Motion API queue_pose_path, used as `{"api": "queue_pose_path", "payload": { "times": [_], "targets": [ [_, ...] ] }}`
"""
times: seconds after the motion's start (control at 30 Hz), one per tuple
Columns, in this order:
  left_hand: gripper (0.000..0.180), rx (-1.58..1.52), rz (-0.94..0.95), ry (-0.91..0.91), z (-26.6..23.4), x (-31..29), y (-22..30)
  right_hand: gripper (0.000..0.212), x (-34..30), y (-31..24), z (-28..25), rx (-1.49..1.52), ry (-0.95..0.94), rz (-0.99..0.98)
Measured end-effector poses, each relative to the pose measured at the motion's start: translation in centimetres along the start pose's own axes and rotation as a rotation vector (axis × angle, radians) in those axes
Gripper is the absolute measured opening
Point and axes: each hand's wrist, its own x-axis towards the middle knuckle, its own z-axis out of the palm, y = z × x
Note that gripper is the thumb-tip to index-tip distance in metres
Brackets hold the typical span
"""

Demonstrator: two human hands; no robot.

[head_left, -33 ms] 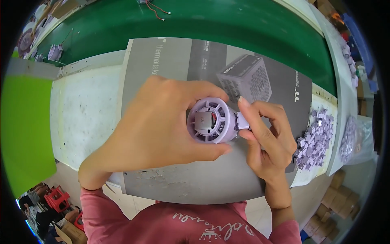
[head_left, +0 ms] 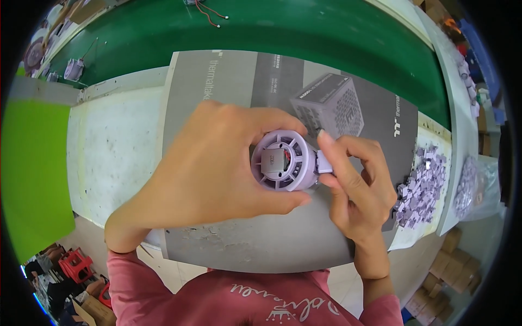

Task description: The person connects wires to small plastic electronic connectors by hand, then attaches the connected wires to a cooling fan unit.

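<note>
A lilac cylindrical fan housing (head_left: 308, 168) with a spoked round end sits over the middle of the grey printed sheet (head_left: 217, 244). Within its ring shows a silver motor (head_left: 272, 161) with a bit of red wire. My left hand (head_left: 212, 163) curls around the housing from the left, thumb on the near side and fingers on the far side. Between the thumb and fingertips of my right hand (head_left: 363, 190) is a small lilac plastic piece (head_left: 324, 162), held against the housing's right side. The fingertips partly cover where the two meet.
To the right lies a pile of small lilac plastic pieces (head_left: 421, 187) on the white table. A green conveyor belt (head_left: 326, 32) runs along the far side, carrying another lilac housing (head_left: 74, 69) and red wires (head_left: 209, 13). Cardboard boxes (head_left: 457, 261) stand at lower right.
</note>
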Motion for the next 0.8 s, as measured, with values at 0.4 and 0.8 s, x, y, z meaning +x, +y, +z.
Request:
{"api": "queue_pose_path", "payload": {
  "times": [0.4,0.8],
  "targets": [
    [0.055,0.002,0.150,0.049,1.1,2.8,-3.3,0.055,0.1,1.7,1.4,-0.073,-0.057,-0.024],
    [0.053,0.830,0.015,0.500,-20.6,0.6,-10.0,0.054,1.6,1.5,-2.5,-0.267,-0.003,0.128]
  ]
}}
